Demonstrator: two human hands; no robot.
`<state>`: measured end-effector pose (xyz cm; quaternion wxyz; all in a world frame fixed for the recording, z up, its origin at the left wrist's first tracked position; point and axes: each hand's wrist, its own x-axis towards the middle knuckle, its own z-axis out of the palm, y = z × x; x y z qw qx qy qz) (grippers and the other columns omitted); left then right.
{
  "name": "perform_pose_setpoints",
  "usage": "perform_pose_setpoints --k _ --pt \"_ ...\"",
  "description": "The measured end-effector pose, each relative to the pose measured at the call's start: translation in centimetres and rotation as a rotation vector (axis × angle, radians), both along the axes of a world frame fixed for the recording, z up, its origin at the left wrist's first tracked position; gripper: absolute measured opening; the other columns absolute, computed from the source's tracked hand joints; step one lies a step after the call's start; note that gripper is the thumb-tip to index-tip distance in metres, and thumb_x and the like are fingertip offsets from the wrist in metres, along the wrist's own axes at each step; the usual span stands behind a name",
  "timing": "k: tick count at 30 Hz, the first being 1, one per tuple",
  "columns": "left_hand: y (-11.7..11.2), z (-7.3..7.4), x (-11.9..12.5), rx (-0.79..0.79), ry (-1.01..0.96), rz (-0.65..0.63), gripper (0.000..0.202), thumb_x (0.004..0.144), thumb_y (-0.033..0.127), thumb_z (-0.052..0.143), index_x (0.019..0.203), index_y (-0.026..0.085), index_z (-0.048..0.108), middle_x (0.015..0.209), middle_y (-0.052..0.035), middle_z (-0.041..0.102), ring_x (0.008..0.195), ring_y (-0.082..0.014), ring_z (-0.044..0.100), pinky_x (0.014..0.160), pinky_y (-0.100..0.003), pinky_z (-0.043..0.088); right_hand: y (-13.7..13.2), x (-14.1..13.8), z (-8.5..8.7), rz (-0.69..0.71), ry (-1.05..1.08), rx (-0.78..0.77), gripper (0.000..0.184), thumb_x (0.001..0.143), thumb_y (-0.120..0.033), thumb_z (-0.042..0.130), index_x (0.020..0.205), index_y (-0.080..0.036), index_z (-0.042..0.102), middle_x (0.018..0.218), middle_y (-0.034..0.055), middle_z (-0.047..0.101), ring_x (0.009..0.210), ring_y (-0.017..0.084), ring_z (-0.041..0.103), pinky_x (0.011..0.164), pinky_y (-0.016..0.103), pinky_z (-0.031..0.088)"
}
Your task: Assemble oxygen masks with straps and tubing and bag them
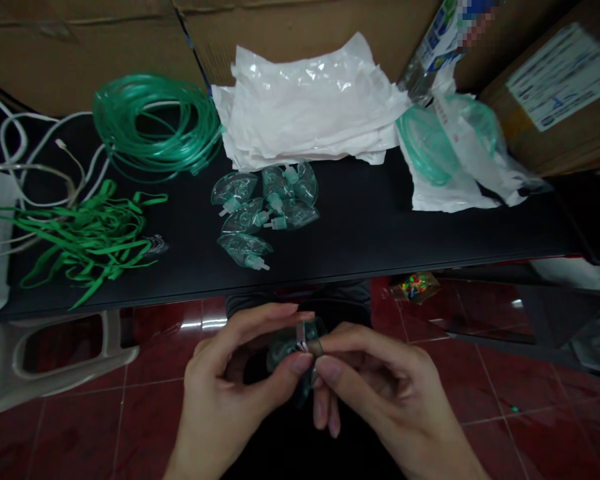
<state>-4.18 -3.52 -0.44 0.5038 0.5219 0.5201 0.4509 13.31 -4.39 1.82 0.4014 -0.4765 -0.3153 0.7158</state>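
Note:
Above my lap, just in front of the table edge, I hold a clear green oxygen mask [279, 351] between both hands. My left hand [245, 377] curls round it, with the thumb pressed on its near side. Thumb and index finger of my right hand [375, 373] pinch a small shiny strip [303, 335] at the mask's edge. Fingers cover much of the mask. On the table beyond, several similar oxygen masks [245, 248] lie in a loose cluster, each with a pale green connector.
Green elastic straps [97, 243] lie tangled at left, below coiled green tubing [155, 127]. White packages [310, 113] are stacked at the back; bagged tubing [450, 147] lies at right. Cardboard boxes [555, 87] line the back. A stool [115, 340] stands under the table's left side.

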Motion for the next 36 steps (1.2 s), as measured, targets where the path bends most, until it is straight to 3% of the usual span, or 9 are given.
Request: perform_pose_setpoints --k 2,6,11,19,23,30,36 --pt "0.2 -0.2 -0.3 -0.007 -0.041 -0.035 0.04 0.08 0.009 0.085 0.113 0.031 0.08 0.105 -0.001 0.084 0.093 -0.019 0.082 0.083 -0.022 0.066 0.2 0.0 0.0 -0.008 -0.185 0.181 0.004 0.089 -0.018 0.077 0.087 -0.019 0.081 0.07 0.0003 0.071 0.058 0.012 0.068 0.054 0.02 0.058" --pt "0.5 -1.3 -0.7 0.034 -0.116 -0.088 0.031 0.081 0.015 0.086 0.108 0.03 0.083 0.103 -0.0055 0.085 0.094 -0.0216 0.081 0.083 -0.027 0.067 0.0 0.1 -0.1 -0.046 -0.378 0.505 0.021 0.085 -0.008 0.081 0.099 -0.023 0.084 0.084 0.0021 0.08 0.074 0.014 0.075 0.069 0.021 0.062" --pt "0.5 -3.1 -0.2 0.073 -0.355 -0.095 0.031 0.08 0.02 0.088 0.107 0.034 0.083 0.105 -0.0038 0.084 0.099 -0.0236 0.081 0.093 -0.038 0.067 -0.7 0.3 0.0 -0.006 -0.476 0.696 0.029 0.088 -0.005 0.078 0.113 -0.018 0.081 0.095 0.0055 0.079 0.08 0.015 0.076 0.071 0.021 0.063" --pt "0.5 -3.7 -0.4 0.089 -0.361 -0.112 0.038 0.08 0.026 0.088 0.116 0.037 0.08 0.103 -0.0014 0.085 0.103 -0.024 0.079 0.098 -0.041 0.064 -1.0 0.4 -0.2 0.019 -0.513 0.72 0.037 0.089 -0.001 0.071 0.119 -0.021 0.079 0.1 0.0076 0.079 0.085 0.018 0.077 0.075 0.025 0.066" --pt "0.9 -3.8 -0.8 0.134 -0.298 -0.166 0.026 0.085 0.039 0.083 0.111 0.037 0.082 0.102 -0.0043 0.085 0.1 -0.0269 0.08 0.095 -0.046 0.065 -0.8 0.4 -0.2 -0.003 -0.555 0.744 0.035 0.087 -0.001 0.073 0.115 -0.02 0.081 0.098 0.0067 0.08 0.079 0.018 0.078 0.071 0.023 0.066" --pt "1.5 -3.5 -0.8 0.116 -0.288 -0.154 0.022 0.084 0.036 0.085 0.106 0.037 0.083 0.094 -0.003 0.085 0.092 -0.0252 0.081 0.086 -0.041 0.067 -0.2 0.5 -0.1 0.011 -0.522 0.742 0.04 0.087 0.001 0.072 0.116 -0.025 0.08 0.101 0.0045 0.081 0.084 0.017 0.079 0.076 0.021 0.066" --pt "1.4 -3.2 -0.9 0.005 -0.356 -0.197 0.023 0.085 0.028 0.084 0.106 0.037 0.083 0.102 -0.0026 0.085 0.098 -0.0224 0.08 0.09 -0.034 0.066 0.1 0.2 -0.1 -0.064 -0.488 0.655 0.035 0.086 0.002 0.073 0.106 -0.026 0.081 0.09 0.0006 0.082 0.077 0.013 0.078 0.073 0.018 0.064"
